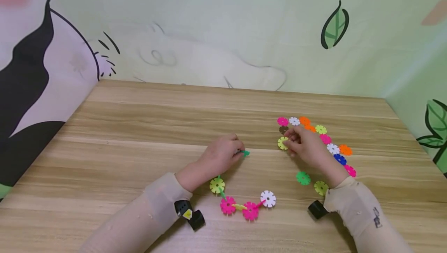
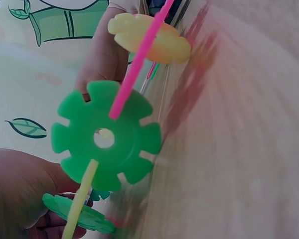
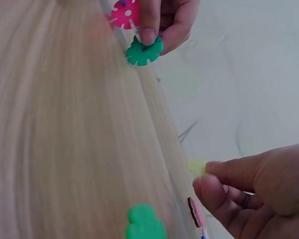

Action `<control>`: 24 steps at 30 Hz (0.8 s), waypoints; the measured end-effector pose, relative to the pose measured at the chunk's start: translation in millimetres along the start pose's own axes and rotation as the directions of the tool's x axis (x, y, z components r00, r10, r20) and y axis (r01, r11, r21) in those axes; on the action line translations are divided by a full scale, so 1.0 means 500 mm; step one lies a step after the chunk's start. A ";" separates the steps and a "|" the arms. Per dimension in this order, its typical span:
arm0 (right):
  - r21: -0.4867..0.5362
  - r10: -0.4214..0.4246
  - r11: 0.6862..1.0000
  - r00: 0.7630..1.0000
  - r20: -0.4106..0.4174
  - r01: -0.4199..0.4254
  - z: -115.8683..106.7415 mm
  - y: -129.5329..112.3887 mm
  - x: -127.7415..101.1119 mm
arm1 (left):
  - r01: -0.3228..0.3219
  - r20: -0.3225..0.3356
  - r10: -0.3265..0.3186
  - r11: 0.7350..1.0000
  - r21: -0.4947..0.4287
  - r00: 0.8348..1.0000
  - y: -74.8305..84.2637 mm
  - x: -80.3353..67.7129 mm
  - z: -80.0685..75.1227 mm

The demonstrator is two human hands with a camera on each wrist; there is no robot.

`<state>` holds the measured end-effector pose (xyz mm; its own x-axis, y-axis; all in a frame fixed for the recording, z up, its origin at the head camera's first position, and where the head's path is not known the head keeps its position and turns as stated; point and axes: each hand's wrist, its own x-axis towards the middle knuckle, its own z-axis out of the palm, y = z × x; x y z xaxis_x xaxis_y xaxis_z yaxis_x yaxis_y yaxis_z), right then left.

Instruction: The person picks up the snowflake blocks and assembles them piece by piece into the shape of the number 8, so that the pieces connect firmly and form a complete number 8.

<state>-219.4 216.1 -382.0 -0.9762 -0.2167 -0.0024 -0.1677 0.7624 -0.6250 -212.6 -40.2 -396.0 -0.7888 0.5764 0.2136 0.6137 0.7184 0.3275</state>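
Observation:
My left hand (image 1: 221, 153) is over the middle of the table, its thumb and fingers gripping the end of a chain of slotted plastic flower discs. A teal-green disc (image 1: 246, 153) sticks out past those fingertips; in the right wrist view a pink disc (image 3: 125, 14) shows beside it. From under the hand the chain curves toward the front through yellow-green (image 1: 217, 185) and pink discs (image 1: 228, 205) to a white disc (image 1: 268, 198). To the right, my right hand (image 1: 307, 148) pinches a loose yellow disc (image 1: 283, 143) between thumb and fingertips.
Loose discs in several colours lie around the right hand, among them a brown disc (image 1: 283, 129), a blue disc (image 1: 340, 159) and an orange disc (image 1: 345, 149). A green disc (image 1: 303, 178) lies nearer the front. A painted wall (image 1: 223, 32) borders the wooden table (image 1: 139, 113).

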 end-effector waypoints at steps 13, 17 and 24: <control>0.317 -0.090 0.948 0.972 0.216 0.017 0.041 -0.030 0.001 | 0.014 0.002 -0.014 1.000 -0.003 1.000 -0.002 0.002 0.002; 0.345 -0.097 0.938 0.971 0.219 0.016 0.065 -0.042 0.000 | -0.014 -0.012 0.014 1.000 -0.007 1.000 -0.004 0.003 0.005; 0.386 -0.051 0.922 0.980 0.191 -0.028 0.091 -0.049 -0.002 | -0.051 -0.029 0.050 0.999 -0.012 0.998 -0.001 0.001 0.009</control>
<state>-207.9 170.1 -402.0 -0.9221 -0.3679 -0.1200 -0.0748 0.4737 -0.8775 -213.1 -38.7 -400.1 -0.7576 0.6002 0.2567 0.6524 0.6834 0.3276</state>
